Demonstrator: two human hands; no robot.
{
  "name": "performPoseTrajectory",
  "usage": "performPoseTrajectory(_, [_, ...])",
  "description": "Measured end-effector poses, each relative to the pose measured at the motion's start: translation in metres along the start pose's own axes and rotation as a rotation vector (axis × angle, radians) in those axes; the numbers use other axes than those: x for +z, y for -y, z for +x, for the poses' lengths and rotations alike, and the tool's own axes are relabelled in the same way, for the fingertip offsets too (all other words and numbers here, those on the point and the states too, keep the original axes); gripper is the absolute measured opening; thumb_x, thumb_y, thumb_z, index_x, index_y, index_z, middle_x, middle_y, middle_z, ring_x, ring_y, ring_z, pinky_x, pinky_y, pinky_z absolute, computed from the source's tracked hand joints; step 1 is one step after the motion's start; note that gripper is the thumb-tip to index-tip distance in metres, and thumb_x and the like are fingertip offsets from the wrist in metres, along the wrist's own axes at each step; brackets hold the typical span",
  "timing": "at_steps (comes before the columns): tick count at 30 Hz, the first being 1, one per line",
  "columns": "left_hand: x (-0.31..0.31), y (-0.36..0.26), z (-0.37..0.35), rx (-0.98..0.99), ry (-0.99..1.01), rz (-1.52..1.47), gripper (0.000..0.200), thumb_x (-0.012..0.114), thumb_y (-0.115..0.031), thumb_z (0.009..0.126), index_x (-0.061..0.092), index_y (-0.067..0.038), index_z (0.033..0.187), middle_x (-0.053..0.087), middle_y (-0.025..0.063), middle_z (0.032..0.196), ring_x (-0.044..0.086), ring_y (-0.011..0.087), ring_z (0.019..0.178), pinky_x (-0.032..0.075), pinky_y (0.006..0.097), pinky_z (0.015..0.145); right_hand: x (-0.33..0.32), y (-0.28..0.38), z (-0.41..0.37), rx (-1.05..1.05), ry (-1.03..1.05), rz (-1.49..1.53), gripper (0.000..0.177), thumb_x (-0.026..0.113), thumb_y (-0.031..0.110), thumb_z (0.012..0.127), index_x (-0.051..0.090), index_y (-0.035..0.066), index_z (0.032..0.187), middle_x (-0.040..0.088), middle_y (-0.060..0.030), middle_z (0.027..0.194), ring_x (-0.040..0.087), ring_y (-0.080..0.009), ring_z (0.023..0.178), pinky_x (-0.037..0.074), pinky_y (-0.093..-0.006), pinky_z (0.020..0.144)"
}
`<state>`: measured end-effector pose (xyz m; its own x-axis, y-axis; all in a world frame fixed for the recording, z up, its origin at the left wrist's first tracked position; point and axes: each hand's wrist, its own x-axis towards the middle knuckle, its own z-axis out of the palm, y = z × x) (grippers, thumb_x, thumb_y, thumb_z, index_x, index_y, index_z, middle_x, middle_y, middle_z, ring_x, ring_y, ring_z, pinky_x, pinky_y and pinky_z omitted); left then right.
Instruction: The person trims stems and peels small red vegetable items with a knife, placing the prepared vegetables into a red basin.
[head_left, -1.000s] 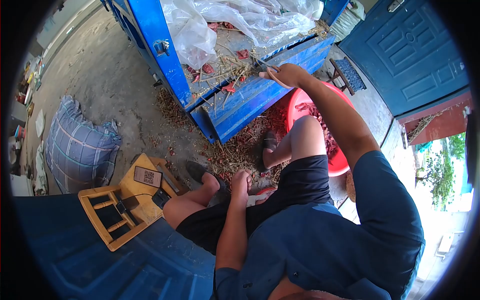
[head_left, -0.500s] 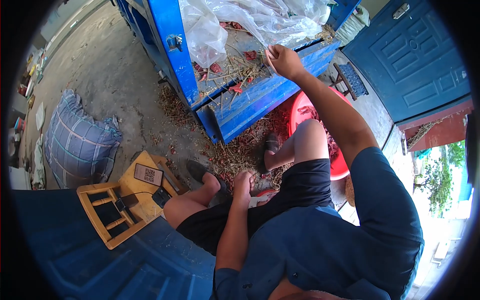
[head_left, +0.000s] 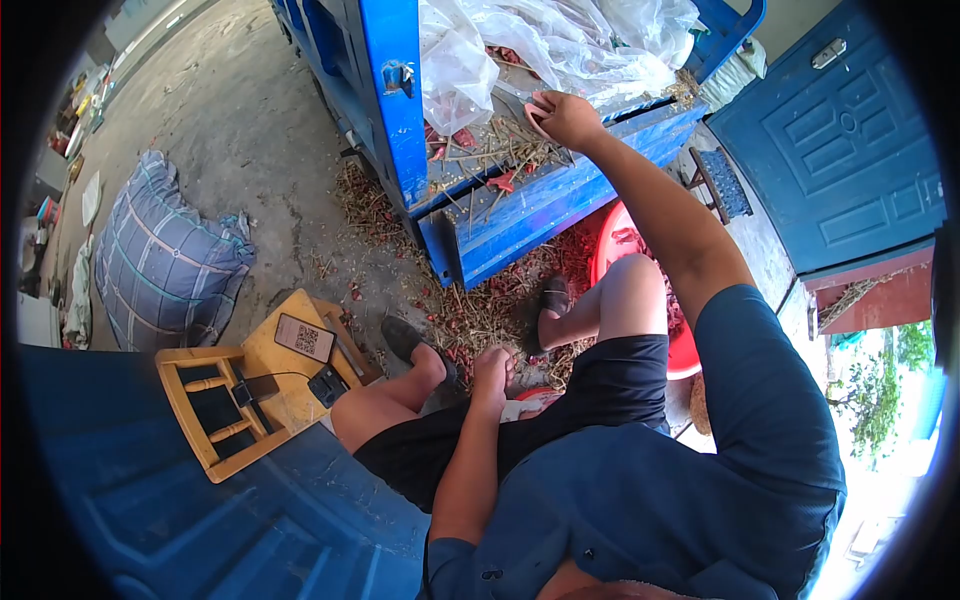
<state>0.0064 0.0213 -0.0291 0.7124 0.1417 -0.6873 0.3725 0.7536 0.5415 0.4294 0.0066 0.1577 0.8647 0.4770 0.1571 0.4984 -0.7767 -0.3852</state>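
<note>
My right hand [head_left: 567,120] reaches over the blue tailgate [head_left: 570,205] of a truck bed. Its thumb and forefinger are apart, near the edge of a clear plastic sheet [head_left: 560,65]. Dry stalks and red dried pods or scraps [head_left: 503,181] lie just below the hand on the bed's edge. My left hand [head_left: 492,374] is closed in a fist above my lap; whatever it may hold is hidden. Below it, a small red-rimmed container [head_left: 540,393] shows partly. Beside my knee, a large red basin [head_left: 684,350] with dark red pieces is partly covered by my arm and leg.
A wooden chair [head_left: 262,350] at left carries a phone [head_left: 305,338] and a black device [head_left: 326,385]. Beyond it is a stuffed plaid sack [head_left: 175,260]. Stalk litter [head_left: 470,320] covers the ground around my feet. A small stool [head_left: 720,183] stands near the blue door [head_left: 840,130].
My right hand has come away from the plastic sheet's edge, and its fingers have parted. It is farther left along the truck bed. The view has shifted slightly; my left hand stays closed.
</note>
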Motion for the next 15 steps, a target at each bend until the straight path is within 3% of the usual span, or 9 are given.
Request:
performPoseTrajectory(6, [0.003, 0.003, 0.000, -0.009, 0.006, 0.004, 0.010, 0.048, -0.010, 0.081, 0.056, -0.007, 0.087, 0.042, -0.0052, 0.061, 0.038, 0.0059, 0.048, 0.028, 0.0227, 0.042, -0.011, -0.014, 0.002, -0.089, 0.116, -0.082, 0.052, 0.068, 0.034, 0.083, 0.060, 0.012, 0.130, 0.067, -0.0162, 0.119, 0.064, -0.0316, 0.110, 0.050, -0.0392, 0.095])
performPoseTrajectory(12, [0.000, 0.007, -0.001, -0.005, -0.010, 0.037, 0.010, 0.049, -0.011, 0.081, 0.057, -0.008, 0.086, 0.043, -0.0049, 0.061, 0.038, 0.0062, 0.048, 0.028, 0.0233, 0.042, -0.027, 0.001, -0.014, 0.043, 0.035, -0.114, 0.047, 0.069, 0.030, 0.083, 0.062, 0.016, 0.128, 0.068, -0.0119, 0.118, 0.064, -0.0294, 0.111, 0.050, -0.0396, 0.095])
performPoseTrajectory(15, [-0.003, 0.010, 0.000, -0.003, -0.022, 0.029, 0.010, 0.050, -0.012, 0.081, 0.057, -0.007, 0.086, 0.043, -0.0048, 0.061, 0.039, 0.0064, 0.048, 0.028, 0.0234, 0.042, -0.030, 0.001, -0.009, -0.048, 0.017, 0.014, 0.047, 0.068, 0.030, 0.085, 0.059, 0.017, 0.129, 0.068, -0.0102, 0.118, 0.065, -0.0307, 0.109, 0.050, -0.0390, 0.094])
